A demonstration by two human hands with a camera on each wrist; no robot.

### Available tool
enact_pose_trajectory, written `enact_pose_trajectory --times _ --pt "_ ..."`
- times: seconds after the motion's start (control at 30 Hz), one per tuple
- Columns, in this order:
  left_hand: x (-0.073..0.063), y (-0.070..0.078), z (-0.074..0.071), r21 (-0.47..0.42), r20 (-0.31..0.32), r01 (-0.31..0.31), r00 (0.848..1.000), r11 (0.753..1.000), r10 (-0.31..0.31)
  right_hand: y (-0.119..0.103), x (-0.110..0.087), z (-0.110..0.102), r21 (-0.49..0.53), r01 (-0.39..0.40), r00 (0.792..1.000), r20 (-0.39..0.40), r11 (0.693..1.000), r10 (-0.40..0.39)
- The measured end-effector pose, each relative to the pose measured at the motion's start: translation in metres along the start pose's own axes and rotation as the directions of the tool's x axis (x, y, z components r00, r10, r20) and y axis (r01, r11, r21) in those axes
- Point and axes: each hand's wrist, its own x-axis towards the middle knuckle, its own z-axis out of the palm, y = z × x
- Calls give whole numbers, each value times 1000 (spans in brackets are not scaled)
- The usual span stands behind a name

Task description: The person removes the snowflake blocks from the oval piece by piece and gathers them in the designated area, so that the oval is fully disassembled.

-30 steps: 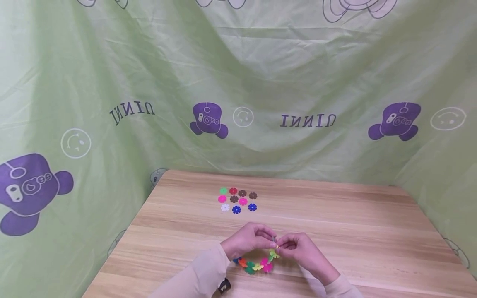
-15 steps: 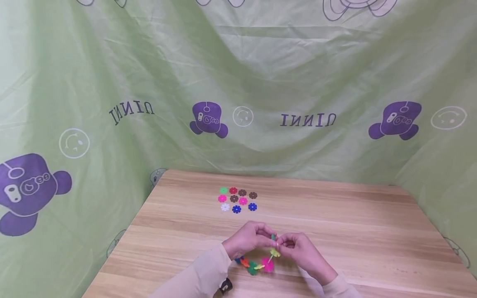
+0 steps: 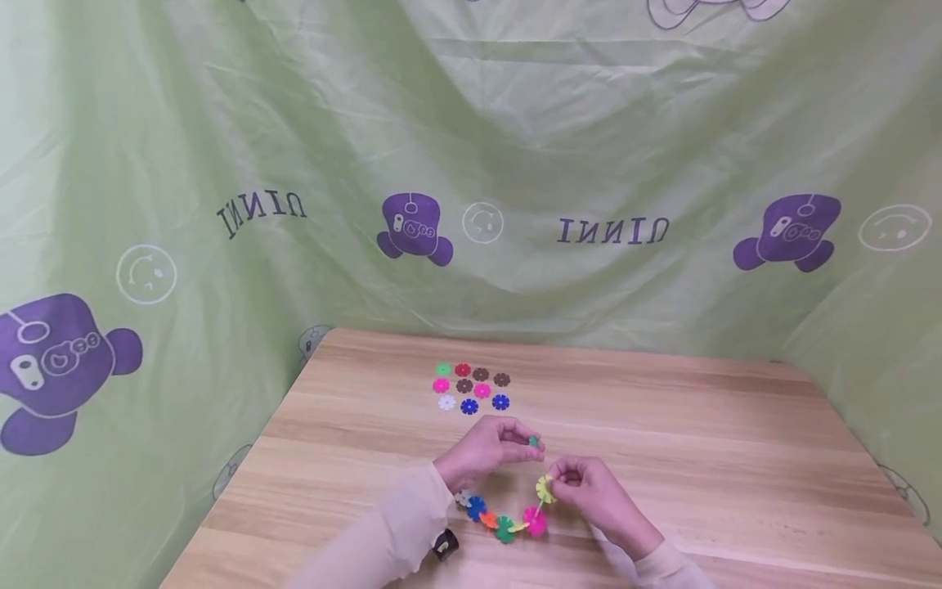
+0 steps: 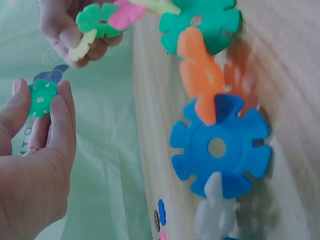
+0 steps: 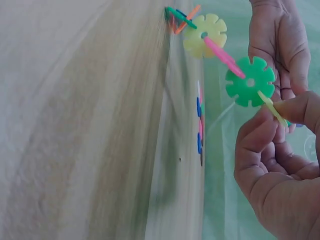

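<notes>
My left hand [image 3: 482, 451] pinches a small green notched plastic disc [image 4: 42, 100] between thumb and fingers. To its right and slightly nearer, my right hand [image 3: 599, 497] pinches a yellow notched disc [image 5: 269, 105], the end piece of a curved chain of interlocked discs. Along the chain come a light green disc [image 5: 250, 81], a pink disc [image 3: 535, 521], another yellow, a darker green disc [image 3: 504, 530], an orange disc [image 4: 201, 75], a blue disc [image 4: 220, 145] and a white disc [image 4: 214, 215]. In the head view the left forearm hides the chain's far end. A gap separates the two hands.
Several loose notched discs lie flat in rows toward the back of the wooden table [image 3: 699, 442], among them a white disc [image 3: 446, 402] and a red disc [image 3: 462, 370]. A green printed cloth [image 3: 515, 147] hangs behind and beside the table. A black wrist strap [image 3: 445, 545] shows by the left sleeve.
The hands were together at the chain's end. My left hand has drawn away, up from the right, with the green disc, while the right keeps hold of the yellow one.
</notes>
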Motion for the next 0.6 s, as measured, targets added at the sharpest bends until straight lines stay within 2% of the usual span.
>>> enact_pose_trajectory --times 0.17,0.3,0.4,0.6 --pt "3 3 -8 -21 2 34 999 999 -34 1 0 -1 -27 -20 1000 -20 999 19" --pt "10 2 -12 -102 -16 62 998 993 -64 0 0 -3 -39 -33 999 -33 999 32" --pt "18 2 -16 -131 -54 67 996 989 -74 0 0 -5 -38 -33 999 -42 999 31" --pt "36 2 -24 -111 -151 91 983 990 -107 1 0 -6 2 -28 999 -25 1000 28"
